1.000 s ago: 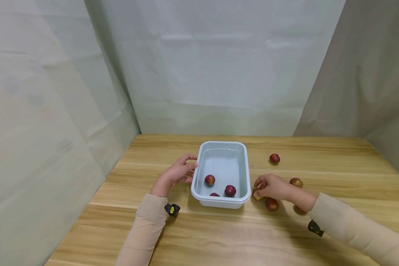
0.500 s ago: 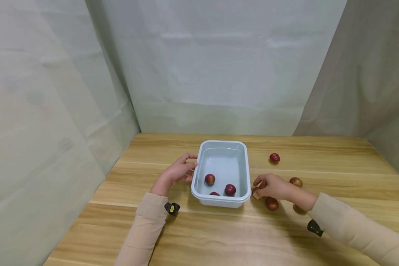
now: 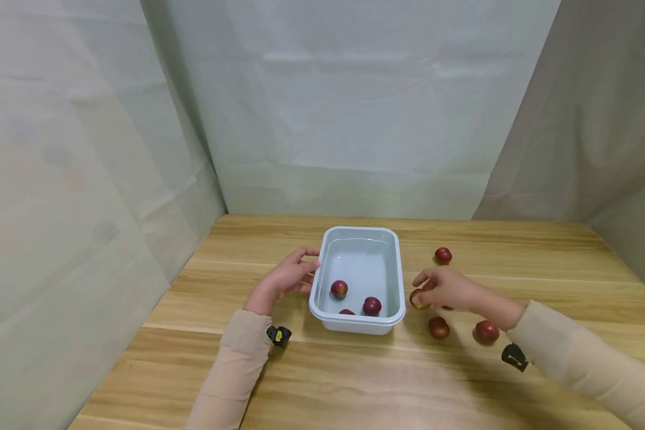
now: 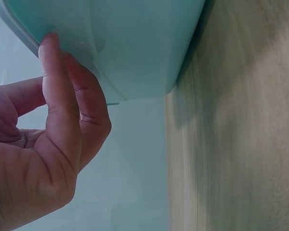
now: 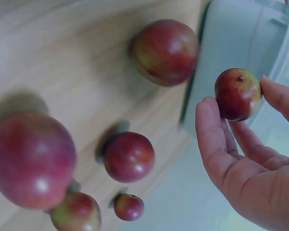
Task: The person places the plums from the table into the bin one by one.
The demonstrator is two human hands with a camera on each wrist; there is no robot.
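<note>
Right hand (image 3: pixel 445 291) pinches a small red-yellow plum (image 5: pixel 238 94) just right of the pale blue plastic tub (image 3: pixel 361 239); left hand (image 3: pixel 286 279) rests relaxed against the tub's left wall.

– Where am I looking from?
– My head view looks down and forward over the table (image 3: pixel 355 382) at the tub (image 3: pixel 358 321). My left wrist view sits close against the tub's wall (image 4: pixel 135 43); my right wrist view, equally near, shares that tub (image 5: pixel 231 43).

Wooden table (image 3: pixel 355 382), pale fabric backdrop (image 3: pixel 355 119), loose plums (image 3: pixel 439 328) on the tabletop
</note>
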